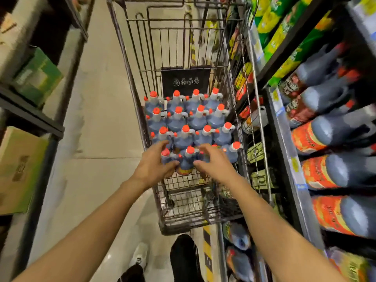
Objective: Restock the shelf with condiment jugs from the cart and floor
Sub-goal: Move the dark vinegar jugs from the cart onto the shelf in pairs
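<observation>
Store aisle, wire cart (130, 64); left hand (154, 165) and right hand (213, 165), outstretched, grips open around one red-capped jug (187, 161).

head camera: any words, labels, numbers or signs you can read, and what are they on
None can be read.
Black panel in the cart: four round white symbols, too small.
Jug labels on the shelf: blurred.
Cardboard box: print blurred.
Yellow price tags: too small.

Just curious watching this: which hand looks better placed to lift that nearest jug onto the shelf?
Probably the right hand: it is at the nearest jug, and the shelf runs along the person's right. The left hand is equally close but farther from the shelf.
</observation>
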